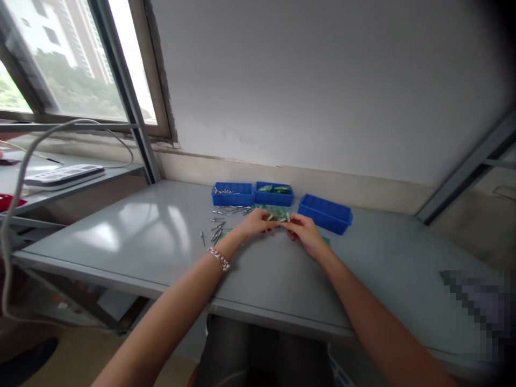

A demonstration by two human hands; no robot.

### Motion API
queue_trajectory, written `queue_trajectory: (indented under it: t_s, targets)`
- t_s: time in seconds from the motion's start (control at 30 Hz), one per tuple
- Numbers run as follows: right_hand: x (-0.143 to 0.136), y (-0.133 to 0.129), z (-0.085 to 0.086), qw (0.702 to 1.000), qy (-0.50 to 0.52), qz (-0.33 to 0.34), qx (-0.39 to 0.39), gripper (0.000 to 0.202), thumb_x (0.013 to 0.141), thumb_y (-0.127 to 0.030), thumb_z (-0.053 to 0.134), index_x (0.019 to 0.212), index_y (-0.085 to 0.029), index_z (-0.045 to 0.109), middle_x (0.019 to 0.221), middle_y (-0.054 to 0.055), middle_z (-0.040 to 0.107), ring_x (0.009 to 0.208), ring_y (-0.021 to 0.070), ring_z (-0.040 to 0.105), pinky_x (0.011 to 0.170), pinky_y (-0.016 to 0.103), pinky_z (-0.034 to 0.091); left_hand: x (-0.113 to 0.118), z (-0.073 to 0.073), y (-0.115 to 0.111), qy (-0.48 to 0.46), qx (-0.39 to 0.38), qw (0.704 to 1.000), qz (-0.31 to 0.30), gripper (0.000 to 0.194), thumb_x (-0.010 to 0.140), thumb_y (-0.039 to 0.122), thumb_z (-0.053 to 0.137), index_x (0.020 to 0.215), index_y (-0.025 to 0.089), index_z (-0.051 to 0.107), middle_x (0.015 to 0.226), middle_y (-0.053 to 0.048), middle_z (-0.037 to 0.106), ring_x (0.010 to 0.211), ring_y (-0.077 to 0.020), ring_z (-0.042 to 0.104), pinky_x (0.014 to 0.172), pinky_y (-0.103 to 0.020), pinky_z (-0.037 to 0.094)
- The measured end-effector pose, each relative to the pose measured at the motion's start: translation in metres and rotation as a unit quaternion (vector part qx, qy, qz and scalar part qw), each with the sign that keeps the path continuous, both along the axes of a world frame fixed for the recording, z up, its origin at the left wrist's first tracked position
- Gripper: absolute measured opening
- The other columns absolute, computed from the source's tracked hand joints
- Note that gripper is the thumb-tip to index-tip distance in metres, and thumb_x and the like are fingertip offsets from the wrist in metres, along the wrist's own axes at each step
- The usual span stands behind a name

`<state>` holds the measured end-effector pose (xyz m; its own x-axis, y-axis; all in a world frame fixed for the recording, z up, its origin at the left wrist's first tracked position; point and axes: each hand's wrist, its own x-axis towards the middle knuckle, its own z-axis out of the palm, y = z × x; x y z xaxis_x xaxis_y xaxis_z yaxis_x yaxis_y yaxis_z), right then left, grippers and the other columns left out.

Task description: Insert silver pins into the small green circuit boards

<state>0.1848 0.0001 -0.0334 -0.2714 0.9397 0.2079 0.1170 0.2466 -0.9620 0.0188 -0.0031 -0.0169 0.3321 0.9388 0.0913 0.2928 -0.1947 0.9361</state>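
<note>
My left hand [257, 222] and my right hand [303, 228] meet over the grey table, fingers closed around a small clear-green plastic packet [280, 217] with pale pieces. More green packaging lies beneath and behind them. Left of my left hand, several metal rivet-like pins [218, 231] are scattered on the table. Behind the hands stand a blue bin of metal pins [233, 200] and a blue bin of green packets [274, 199]. A third blue bin [324, 213], at the right, shows nothing inside.
The grey table [133, 236] runs along a white wall. At the left, a white power strip [64, 176] rests on a neighbouring shelf, and a pale cable [24, 172] loops down past its edge. Metal uprights rise at both sides. A blurred-out patch covers the right edge.
</note>
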Motion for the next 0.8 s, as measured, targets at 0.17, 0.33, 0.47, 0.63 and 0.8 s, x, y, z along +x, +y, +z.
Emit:
queue_trajectory:
  t_s: [0.17, 0.33, 0.47, 0.63, 0.8]
  targets:
    - [-0.0003, 0.0003, -0.0003, 1.0, 0.0, -0.003, 0.005, 0.019, 0.062, -0.034, 0.059, 0.067, -0.016, 0.052, 0.057, -0.002, 0.045, 0.049, 0.0092, 0.039, 0.043, 0.022, 0.029, 0.0034, 0.0027, -0.003, 0.008, -0.001, 1.0, 0.006, 0.026, 0.065, 0.035, 0.061, 0.07, 0.01, 0.056, 0.056, 0.0, 0.05, 0.05, -0.0083, 0.045, 0.048, -0.021, 0.034]
    - [-0.0016, 0.0, 0.0006, 1.0, 0.002, -0.008, -0.014, 0.023, 0.061, -0.037, 0.06, 0.066, -0.017, 0.05, 0.054, -0.003, 0.044, 0.047, 0.0094, 0.04, 0.041, 0.021, 0.029, 0.0047, 0.0036, -0.004, 0.027, 0.023, 0.999, 0.032, 0.026, 0.067, 0.035, 0.06, 0.061, 0.011, 0.053, 0.051, 0.0, 0.049, 0.046, -0.0075, 0.041, 0.047, -0.021, 0.03]
    - [-0.0028, -0.0009, 0.0015, 1.0, 0.006, -0.014, -0.02, 0.025, 0.061, -0.038, 0.061, 0.07, -0.017, 0.052, 0.057, -0.003, 0.045, 0.047, 0.0095, 0.041, 0.04, 0.021, 0.029, 0.0031, 0.0003, -0.0002, 0.026, 0.042, 0.998, 0.039, 0.027, 0.068, 0.037, 0.059, 0.062, 0.01, 0.056, 0.052, -0.001, 0.049, 0.047, -0.0078, 0.04, 0.046, -0.022, 0.028]
    - [-0.0032, -0.0018, 0.0016, 1.0, 0.012, -0.014, -0.017, 0.028, 0.064, -0.043, 0.061, 0.069, -0.017, 0.05, 0.057, -0.003, 0.044, 0.046, 0.0089, 0.041, 0.04, 0.021, 0.029, 0.0024, 0.0019, -0.0006, 0.03, 0.039, 0.998, 0.039, 0.028, 0.069, 0.038, 0.057, 0.066, 0.01, 0.058, 0.055, -0.002, 0.052, 0.05, -0.0084, 0.041, 0.048, -0.021, 0.029]
    - [-0.0014, -0.0016, 0.0011, 1.0, 0.007, -0.018, -0.005, 0.03, 0.064, -0.044, 0.062, 0.065, -0.017, 0.05, 0.055, -0.003, 0.044, 0.047, 0.009, 0.04, 0.041, 0.021, 0.029, 0.0041, 0.0056, -0.0039, 0.042, 0.048, 0.997, 0.052, 0.026, 0.067, 0.035, 0.059, 0.06, 0.01, 0.055, 0.053, -0.001, 0.05, 0.049, -0.0076, 0.039, 0.047, -0.021, 0.027]
